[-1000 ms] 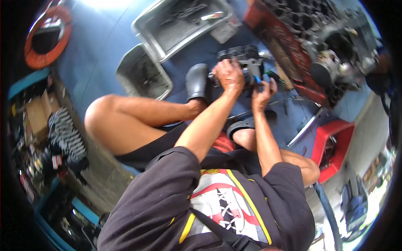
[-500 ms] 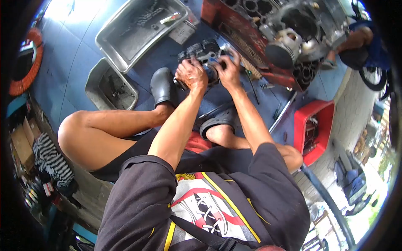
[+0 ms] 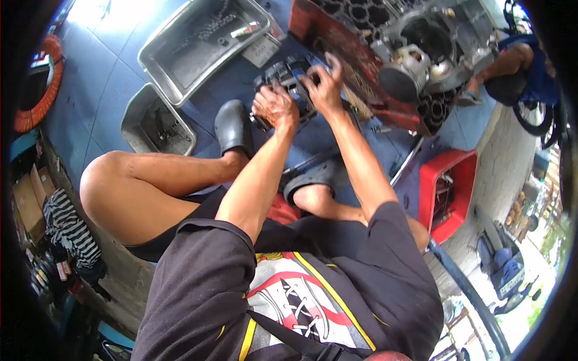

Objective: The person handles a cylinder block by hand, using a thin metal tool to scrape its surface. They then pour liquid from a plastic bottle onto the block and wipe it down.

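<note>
Both hands closed on the finned engine cylinder (image 3: 288,78) — left hand (image 3: 275,107) steadying its near side, right hand (image 3: 322,84) gripping its top — beside the steel tray (image 3: 158,59).

Two metal trays (image 3: 180,90) (image 3: 135,129) lie on the blue floor (image 3: 96,78); a red crate (image 3: 448,192) stands at right; an engine block (image 3: 421,54) rests beyond.
</note>
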The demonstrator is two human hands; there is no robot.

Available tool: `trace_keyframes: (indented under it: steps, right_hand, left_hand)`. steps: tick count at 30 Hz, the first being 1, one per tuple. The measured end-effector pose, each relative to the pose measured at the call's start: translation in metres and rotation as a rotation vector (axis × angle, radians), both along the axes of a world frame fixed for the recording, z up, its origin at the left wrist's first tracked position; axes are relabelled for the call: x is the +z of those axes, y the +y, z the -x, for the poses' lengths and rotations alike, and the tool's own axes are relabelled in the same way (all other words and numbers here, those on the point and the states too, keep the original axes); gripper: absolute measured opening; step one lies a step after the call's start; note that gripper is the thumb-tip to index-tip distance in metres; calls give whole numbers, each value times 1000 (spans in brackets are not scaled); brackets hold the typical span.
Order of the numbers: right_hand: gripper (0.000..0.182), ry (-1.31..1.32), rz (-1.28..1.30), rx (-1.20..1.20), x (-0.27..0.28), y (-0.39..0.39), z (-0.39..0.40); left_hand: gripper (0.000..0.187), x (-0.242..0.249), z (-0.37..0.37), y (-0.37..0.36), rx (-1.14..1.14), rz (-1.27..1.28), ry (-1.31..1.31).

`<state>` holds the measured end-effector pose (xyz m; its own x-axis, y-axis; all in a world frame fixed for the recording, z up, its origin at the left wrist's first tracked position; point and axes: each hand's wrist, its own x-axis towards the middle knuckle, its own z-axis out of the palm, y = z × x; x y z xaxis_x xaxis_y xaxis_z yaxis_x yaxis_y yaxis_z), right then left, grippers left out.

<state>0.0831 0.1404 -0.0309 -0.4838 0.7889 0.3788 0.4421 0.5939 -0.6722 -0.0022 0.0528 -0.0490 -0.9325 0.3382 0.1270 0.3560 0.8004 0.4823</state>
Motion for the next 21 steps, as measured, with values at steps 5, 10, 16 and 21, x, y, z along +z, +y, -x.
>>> trace_keyframes:
  steps: [5, 10, 16, 21]
  right_hand:
    - [28, 130, 49, -281, -46, -62, -37]
    - [27, 32, -71, -242, -14, -29, -6]
    - [28, 92, 18, -276, -41, -50, -37]
    - [30, -80, 79, -241, 7, -16, 3]
  left_hand:
    - [34, 4, 0, 3, 26, -37, -44]
    - [31, -3, -2, 2, 3, 2, -9]
    - [42, 7, 0, 2, -8, 79, -107]
    - [42, 2, -5, 5, 59, 51, 6]
